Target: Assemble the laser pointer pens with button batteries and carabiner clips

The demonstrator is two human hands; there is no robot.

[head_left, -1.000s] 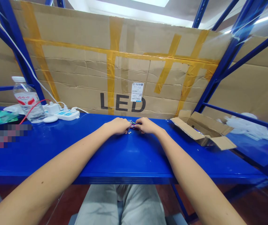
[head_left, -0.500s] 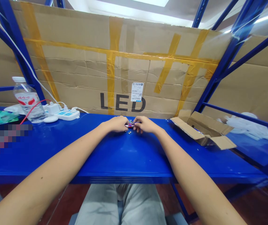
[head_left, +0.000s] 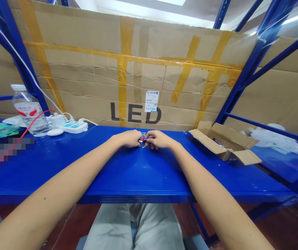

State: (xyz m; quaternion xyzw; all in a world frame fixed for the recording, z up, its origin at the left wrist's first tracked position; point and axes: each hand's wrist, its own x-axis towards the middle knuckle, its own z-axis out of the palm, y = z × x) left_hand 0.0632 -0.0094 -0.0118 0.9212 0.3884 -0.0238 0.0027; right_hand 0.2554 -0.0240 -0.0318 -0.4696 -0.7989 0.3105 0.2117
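My left hand [head_left: 132, 138] is closed, palm down, near the back of the blue table. Its fingertips pinch a small silvery cylinder [head_left: 140, 141]. Facing it, my right hand [head_left: 159, 139] is also closed, thumb and forefinger pressed together around something small and dark, too tiny to name. Between and just behind the hands lies a bundle of slim, shiny, multicoloured tubes [head_left: 144, 134], partly covered by the fingers. A few small round metallic pieces [head_left: 143, 147] lie on the table just in front of the fingertips.
An opened cardboard box [head_left: 225, 144] stands at the right on the blue table [head_left: 138, 173]. To the left are a water bottle [head_left: 30, 113], a white power strip [head_left: 74, 127] and a white oval object [head_left: 55, 132]. A large cardboard sheet [head_left: 91, 80] rises behind.
My hands have drawn slightly closer together and a little toward me. The silvery cylinder at my left fingertips now shows more clearly, in front of the coloured tubes.
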